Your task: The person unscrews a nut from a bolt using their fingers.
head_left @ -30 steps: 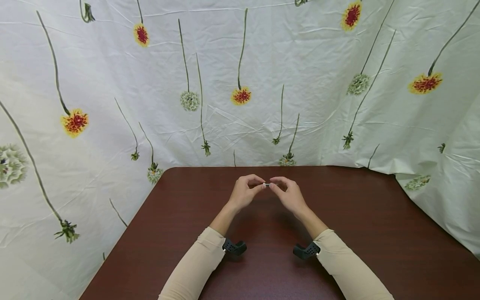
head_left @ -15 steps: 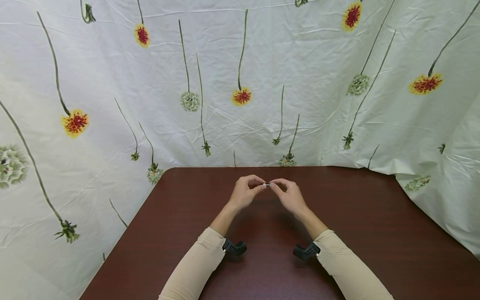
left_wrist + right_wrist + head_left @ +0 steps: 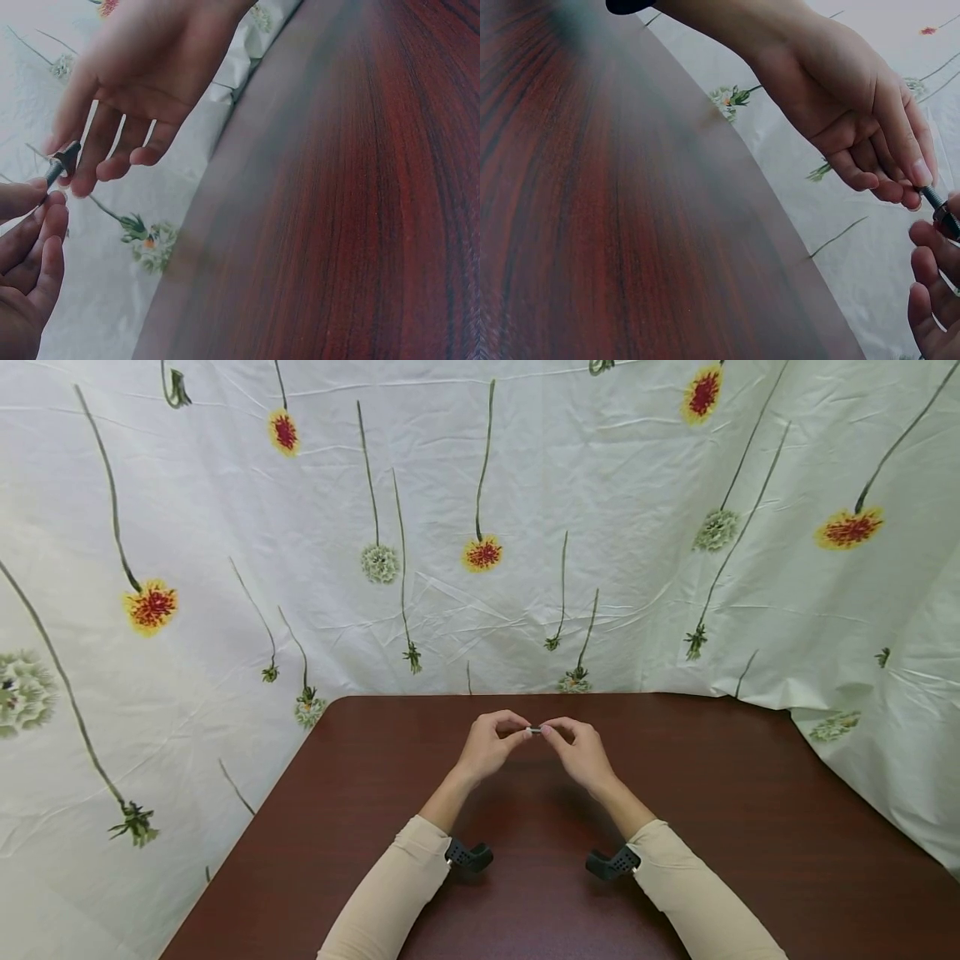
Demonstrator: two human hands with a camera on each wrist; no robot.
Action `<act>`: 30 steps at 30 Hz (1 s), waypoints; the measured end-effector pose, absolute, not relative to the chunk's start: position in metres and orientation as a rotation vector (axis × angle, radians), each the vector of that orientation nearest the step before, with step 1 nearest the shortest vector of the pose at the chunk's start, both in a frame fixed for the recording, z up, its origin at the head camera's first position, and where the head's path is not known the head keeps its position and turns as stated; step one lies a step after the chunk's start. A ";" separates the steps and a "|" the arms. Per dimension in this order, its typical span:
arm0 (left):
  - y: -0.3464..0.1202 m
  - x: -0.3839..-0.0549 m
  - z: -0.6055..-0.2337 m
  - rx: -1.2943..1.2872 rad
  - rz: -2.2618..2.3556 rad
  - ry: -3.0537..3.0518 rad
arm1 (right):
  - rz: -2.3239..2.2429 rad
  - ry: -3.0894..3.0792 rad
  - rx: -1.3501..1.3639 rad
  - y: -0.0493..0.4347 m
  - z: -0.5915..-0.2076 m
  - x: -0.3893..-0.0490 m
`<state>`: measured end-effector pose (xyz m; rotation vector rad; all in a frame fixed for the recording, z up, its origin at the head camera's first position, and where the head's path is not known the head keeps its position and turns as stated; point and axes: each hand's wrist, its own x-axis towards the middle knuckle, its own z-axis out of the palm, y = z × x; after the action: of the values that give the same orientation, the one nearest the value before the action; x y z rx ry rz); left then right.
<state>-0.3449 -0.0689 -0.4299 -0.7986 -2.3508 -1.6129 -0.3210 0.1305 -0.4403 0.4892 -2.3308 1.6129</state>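
Note:
Both hands meet above the far part of the table around a small threaded metal bolt. My left hand pinches one end of its shank between thumb and fingertips. In the right wrist view, threads show on the bolt, with a wider dark nut-like piece farther along. My right hand holds that wider end with its fingertips, partly covering it. From the left wrist, the bolt appears tilted, its flared end at the right hand's fingers; that hand's other fingers hang loosely extended.
A dark reddish-brown wooden table lies under both forearms. Behind and beside it hangs a white cloth printed with flowers. Dark wrist straps stick out inward from both beige sleeves.
Hardly anything differs; both hands stay in place around the bolt, with only slight shifts of the right fingertips.

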 end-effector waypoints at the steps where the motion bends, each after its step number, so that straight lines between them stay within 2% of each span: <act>1: -0.068 -0.345 -0.430 -0.802 -1.609 -2.350 | 1.616 -2.323 0.497 0.131 -0.440 -0.321; 27: -0.069 -0.347 -0.432 -0.804 -1.619 -2.335 | 1.639 -2.292 0.500 0.128 -0.440 -0.320; 30: -0.068 -0.343 -0.428 -0.810 -1.618 -2.324 | 1.648 -2.283 0.530 0.127 -0.431 -0.312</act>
<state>-0.3427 -0.0684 -0.4276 -0.8098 -2.3241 -1.6176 -0.3124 0.1269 -0.4311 0.5302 -2.2830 1.6484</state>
